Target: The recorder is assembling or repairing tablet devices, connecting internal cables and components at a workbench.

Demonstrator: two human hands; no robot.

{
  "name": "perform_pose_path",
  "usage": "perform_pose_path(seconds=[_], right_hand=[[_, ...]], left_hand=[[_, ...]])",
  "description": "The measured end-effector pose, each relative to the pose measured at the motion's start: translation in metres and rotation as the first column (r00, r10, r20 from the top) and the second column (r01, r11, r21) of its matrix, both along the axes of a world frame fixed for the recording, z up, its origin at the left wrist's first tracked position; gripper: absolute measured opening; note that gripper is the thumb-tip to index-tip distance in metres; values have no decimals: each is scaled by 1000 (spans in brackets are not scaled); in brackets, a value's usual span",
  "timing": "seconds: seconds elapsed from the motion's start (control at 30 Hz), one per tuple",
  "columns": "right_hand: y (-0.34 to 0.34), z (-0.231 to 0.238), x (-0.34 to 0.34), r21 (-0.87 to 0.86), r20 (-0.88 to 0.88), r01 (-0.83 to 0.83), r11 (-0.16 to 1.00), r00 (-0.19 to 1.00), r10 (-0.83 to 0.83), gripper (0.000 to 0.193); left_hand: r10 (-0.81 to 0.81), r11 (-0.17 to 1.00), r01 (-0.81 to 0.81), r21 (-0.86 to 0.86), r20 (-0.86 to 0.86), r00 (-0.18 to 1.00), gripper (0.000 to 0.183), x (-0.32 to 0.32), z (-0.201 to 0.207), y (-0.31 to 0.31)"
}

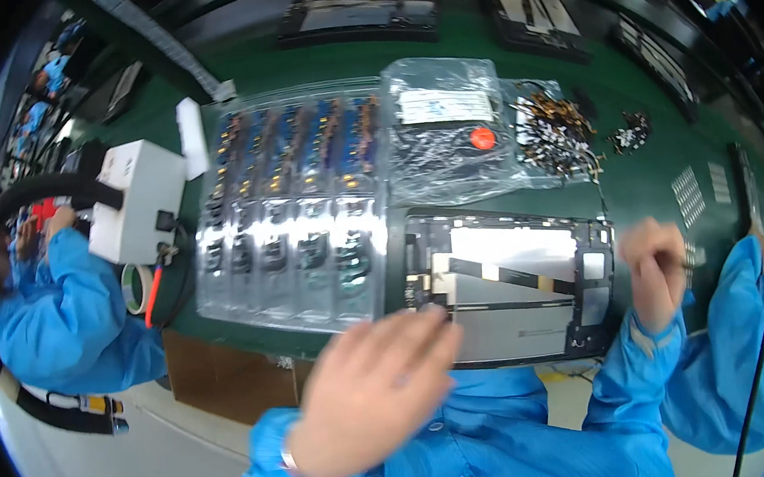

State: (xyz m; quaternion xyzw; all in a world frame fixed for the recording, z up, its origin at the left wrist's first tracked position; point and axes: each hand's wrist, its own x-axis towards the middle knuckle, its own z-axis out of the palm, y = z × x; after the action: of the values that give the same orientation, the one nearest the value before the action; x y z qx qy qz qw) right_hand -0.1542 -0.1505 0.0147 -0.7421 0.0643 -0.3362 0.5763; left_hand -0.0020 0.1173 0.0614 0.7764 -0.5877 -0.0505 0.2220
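Note:
An opened tablet (537, 325) lies in front of me, its inside facing up. It has a black frame, silvery plates and a dark ribbon cable (505, 274) slanting across it. My left hand (374, 391) is over the tablet's lower left corner, slightly blurred, its fingers stretched out; whether they touch the frame I cannot tell. Just beyond the tablet's right edge, my right hand (657, 272) is raised with curled, pressed-together fingers. Anything between those fingers is hidden. Beside it, a small pale strip (694, 254) shows partly.
A clear plastic tray (287, 211) of small circuit parts lies left of the tablet. Behind are a plastic bag (448, 163) and a pile of small flex parts (556, 134). A white box (134, 198) with a black hose stands left. Co-workers sit on both sides.

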Motion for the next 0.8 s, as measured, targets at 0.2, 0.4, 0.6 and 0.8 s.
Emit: perform_pose_path(seconds=[0.2,0.4,0.6,0.8], right_hand=[[54,26,-49,-458,108,-65,886,986,128,24],[86,32,-62,-424,149,33,905,988,33,24],[104,28,-67,-407,113,115,906,991,-75,23],[113,31,-50,-375,-8,-16,927,1000,14,21]], left_hand=[[460,881,-421,-214,179,870,20,142,9,48],[411,908,-370,-196,245,878,12,252,-29,46],[346,927,-375,29,325,880,13,249,-40,37],[391,888,-455,66,412,823,14,242,-35,44]])
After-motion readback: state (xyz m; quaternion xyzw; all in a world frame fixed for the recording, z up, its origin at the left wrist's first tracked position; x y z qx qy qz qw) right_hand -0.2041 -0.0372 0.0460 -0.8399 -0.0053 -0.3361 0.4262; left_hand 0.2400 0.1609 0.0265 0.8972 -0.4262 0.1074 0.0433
